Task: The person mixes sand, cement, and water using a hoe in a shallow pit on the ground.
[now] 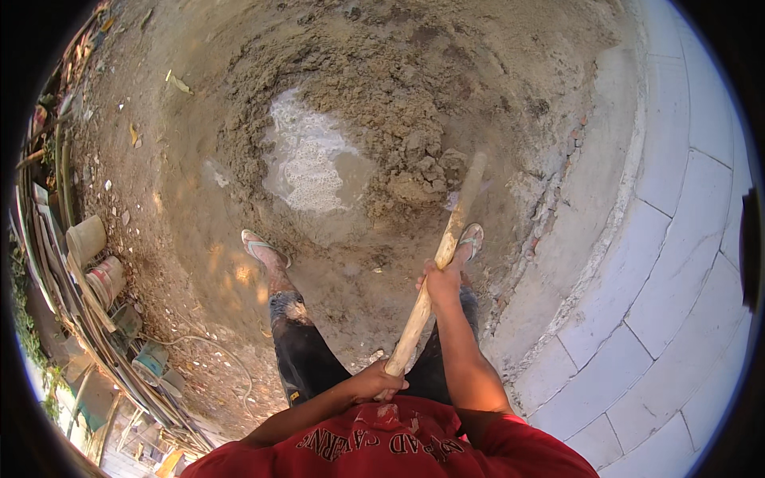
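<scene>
A long, pale wooden pole [414,323] slants from my waist up and to the right over the wet ground. My left hand [376,382] is closed around its lower end, close to my red shirt. Farther up, my right hand [441,284] wraps the pole near its middle, above my right foot. The pole's far end is slightly blurred beside a mound of wet, lumpy mortar [406,135]; I cannot make out any tool head on it. Left of the mound lies a puddle of foamy grey water [311,159], ringed by the mix.
My sandalled feet stand apart at the mix's near edge. On the right, a rough ledge [550,215] runs along a wall of pale blocks [669,239]. Along the left lie stacked boards [60,271], buckets [86,239] and a thin hose [215,344].
</scene>
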Demonstrator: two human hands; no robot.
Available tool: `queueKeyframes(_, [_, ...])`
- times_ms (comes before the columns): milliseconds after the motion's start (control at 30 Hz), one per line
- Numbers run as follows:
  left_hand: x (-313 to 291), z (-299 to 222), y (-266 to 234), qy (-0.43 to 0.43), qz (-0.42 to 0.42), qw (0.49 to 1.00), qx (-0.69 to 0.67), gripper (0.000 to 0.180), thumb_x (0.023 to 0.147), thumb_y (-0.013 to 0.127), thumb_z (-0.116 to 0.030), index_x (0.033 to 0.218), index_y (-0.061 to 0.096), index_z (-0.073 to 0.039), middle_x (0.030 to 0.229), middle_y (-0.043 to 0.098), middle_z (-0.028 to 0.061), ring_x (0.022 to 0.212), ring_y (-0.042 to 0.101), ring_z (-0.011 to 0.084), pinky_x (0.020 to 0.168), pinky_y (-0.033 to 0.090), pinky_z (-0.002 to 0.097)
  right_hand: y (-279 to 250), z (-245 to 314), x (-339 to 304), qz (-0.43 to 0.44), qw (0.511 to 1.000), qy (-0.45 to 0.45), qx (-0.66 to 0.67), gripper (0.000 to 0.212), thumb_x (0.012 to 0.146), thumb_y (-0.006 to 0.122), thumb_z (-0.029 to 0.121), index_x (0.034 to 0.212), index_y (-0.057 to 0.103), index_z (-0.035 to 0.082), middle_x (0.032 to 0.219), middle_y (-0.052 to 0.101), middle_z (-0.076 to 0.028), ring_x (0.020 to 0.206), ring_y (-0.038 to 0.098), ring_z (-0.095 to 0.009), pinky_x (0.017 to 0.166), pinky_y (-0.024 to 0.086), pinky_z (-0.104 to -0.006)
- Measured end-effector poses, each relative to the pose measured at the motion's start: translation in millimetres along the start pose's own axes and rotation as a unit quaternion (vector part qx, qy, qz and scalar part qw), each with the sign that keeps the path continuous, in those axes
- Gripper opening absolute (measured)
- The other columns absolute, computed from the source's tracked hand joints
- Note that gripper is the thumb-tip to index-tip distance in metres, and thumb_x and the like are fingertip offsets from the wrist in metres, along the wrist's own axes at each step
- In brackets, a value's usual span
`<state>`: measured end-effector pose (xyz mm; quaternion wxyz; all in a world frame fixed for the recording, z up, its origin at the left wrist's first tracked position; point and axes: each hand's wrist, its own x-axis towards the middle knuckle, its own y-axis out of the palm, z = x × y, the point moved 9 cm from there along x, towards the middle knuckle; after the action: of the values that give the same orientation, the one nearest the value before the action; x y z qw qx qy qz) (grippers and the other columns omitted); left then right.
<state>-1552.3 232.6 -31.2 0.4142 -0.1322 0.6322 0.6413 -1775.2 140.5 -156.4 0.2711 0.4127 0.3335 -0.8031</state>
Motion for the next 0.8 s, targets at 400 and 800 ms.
queueKeyframes(400, [197,-170,-29,0.044,-0.064,0.997,-0.002,0.023,0.088,0.075,-0.015,0.097,0.055,-0.008,0.07,0.051,-0.0047,0.053,0.046,0.0038,0.045,0.039,0.0217,-48,31,277,-0.154,0.956,-0.02,-0.249,0.049,0.081,0.062,0.009,0.119,0.043,-0.015,0.098,0.067,-0.028,0.08,0.07,-0.038,0.075,0.057,-0.0424])
queueKeyframes(800, [-118,-113,-72,-0.04,-0.195,0.97,0.14,0.023,0.084,0.078,-0.008,0.084,0.055,-0.006,0.062,0.052,0.0004,0.046,0.05,0.0098,0.039,0.041,0.0269,120,-22,-10,0.041,0.98,0.106,0.166,0.039,0.094,0.056,0.002,0.121,0.03,-0.008,0.087,0.056,-0.019,0.056,0.062,-0.023,0.047,0.056,-0.0366])
